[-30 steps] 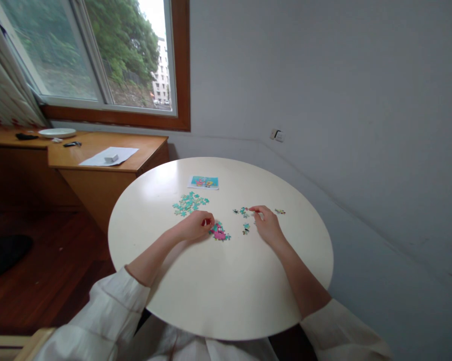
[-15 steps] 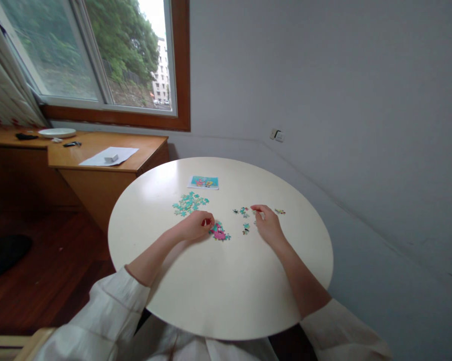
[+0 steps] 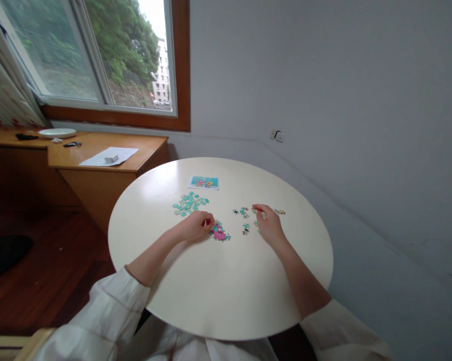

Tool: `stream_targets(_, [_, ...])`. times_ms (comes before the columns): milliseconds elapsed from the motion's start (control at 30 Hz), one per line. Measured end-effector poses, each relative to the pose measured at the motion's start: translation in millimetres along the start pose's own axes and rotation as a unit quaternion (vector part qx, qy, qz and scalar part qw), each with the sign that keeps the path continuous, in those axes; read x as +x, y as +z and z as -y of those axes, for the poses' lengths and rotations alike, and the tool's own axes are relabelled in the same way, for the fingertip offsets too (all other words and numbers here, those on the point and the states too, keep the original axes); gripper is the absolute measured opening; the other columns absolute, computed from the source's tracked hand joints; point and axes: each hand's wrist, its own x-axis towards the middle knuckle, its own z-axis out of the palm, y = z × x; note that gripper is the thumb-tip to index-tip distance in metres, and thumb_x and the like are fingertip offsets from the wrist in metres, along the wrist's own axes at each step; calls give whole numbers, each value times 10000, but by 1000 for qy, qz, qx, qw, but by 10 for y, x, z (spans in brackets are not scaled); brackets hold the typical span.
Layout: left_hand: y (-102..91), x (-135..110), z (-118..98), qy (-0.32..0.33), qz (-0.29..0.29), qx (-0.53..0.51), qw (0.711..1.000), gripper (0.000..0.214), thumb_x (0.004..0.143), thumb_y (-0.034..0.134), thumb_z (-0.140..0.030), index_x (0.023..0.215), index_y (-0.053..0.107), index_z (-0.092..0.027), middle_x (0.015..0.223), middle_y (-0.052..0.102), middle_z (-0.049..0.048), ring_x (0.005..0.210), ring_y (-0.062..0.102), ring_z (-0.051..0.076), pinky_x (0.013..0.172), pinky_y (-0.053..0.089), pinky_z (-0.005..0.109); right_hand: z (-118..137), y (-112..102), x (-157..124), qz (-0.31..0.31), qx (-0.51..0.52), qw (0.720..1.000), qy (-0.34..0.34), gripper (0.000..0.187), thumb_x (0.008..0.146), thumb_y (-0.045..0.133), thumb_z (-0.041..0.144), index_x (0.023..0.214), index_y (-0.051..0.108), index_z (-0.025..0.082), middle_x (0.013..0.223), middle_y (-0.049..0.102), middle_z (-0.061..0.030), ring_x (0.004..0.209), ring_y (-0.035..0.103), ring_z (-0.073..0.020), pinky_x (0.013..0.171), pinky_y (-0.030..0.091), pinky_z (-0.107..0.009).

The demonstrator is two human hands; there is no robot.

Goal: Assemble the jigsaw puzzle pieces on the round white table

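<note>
On the round white table, a partly joined jigsaw (image 3: 218, 232) shows a pink figure with some turquoise around it. Just left of it is my left hand (image 3: 196, 224), its fingers curled and closed near the jigsaw's edge; whatever they may hold is hidden. My right hand (image 3: 270, 223) reaches over a loose group of jigsaw pieces (image 3: 244, 212), index finger stretched out and thumb apart from it. A small joined clump of pieces (image 3: 246, 229) lies left of that hand, and yellowish pieces (image 3: 280, 211) lie beyond it. Some pieces are partly covered by the right hand.
A heap of turquoise jigsaw pieces (image 3: 190, 203) lies behind my left hand. Farther back is a picture card (image 3: 203, 182) with pink and yellow figures. A wooden desk (image 3: 150, 150) at the left holds paper (image 3: 98, 160) and a white plate (image 3: 57, 133).
My right hand has shifted very slightly to the right, baring a little more of the pieces beside it. My left hand and the joined jigsaw stay in place.
</note>
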Motion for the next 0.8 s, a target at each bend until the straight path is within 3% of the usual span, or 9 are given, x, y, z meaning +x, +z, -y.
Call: stream_targets(800, [-10,-10,-23,0,-1,7,1000,179,704,419,-180,721,595,-154,677,576,10,589,480,110,551,367,202,15,-9,-1,11,-3,1000,-3,288,729,373,153,897,607,161,974,635,-71,925,558,-179,894,390,-369])
